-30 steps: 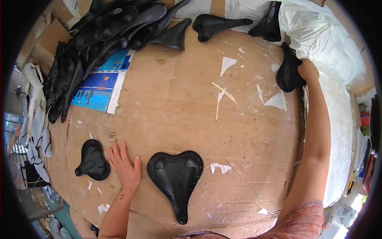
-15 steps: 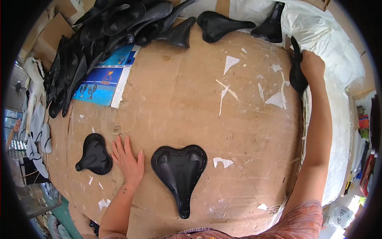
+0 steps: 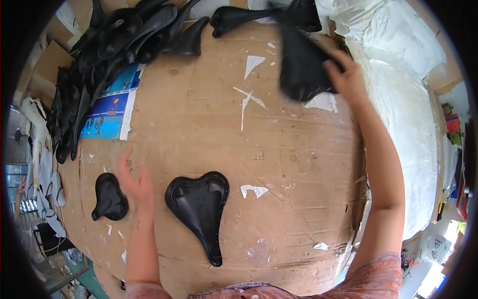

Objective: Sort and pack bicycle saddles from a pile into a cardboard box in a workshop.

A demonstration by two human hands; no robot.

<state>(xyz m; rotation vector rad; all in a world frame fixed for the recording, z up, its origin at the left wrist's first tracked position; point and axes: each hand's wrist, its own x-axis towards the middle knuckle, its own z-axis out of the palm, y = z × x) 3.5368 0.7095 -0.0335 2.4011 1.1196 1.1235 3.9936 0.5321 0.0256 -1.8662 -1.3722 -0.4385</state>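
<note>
My right hand (image 3: 347, 79) grips a black bicycle saddle cover (image 3: 304, 65) by its edge and holds it over the far right of the cardboard-covered table (image 3: 224, 129). The cover is slightly blurred. At the left, my left hand (image 3: 135, 180) is raised with its fingers apart, holding nothing and smeared by motion. Beside it lies a smaller black saddle piece (image 3: 110, 197), its narrow end toward the lower left. In front of me a heart-shaped black saddle (image 3: 198, 209) with small dots along its rim rests flat, its nose toward me.
A heap of black saddle covers (image 3: 119, 37) fills the far left, partly over a blue printed sheet (image 3: 107, 112). Two more saddles, one of them a long saddle (image 3: 234, 19), lie along the far edge. White plastic sheeting (image 3: 398, 119) borders the right side; paper scraps (image 3: 254, 191) dot the cardboard.
My right hand has brought the saddle cover from the right edge leftward over the table, turning its broad face into view. My left hand has lifted and moved slightly. The whole view has shifted.
</note>
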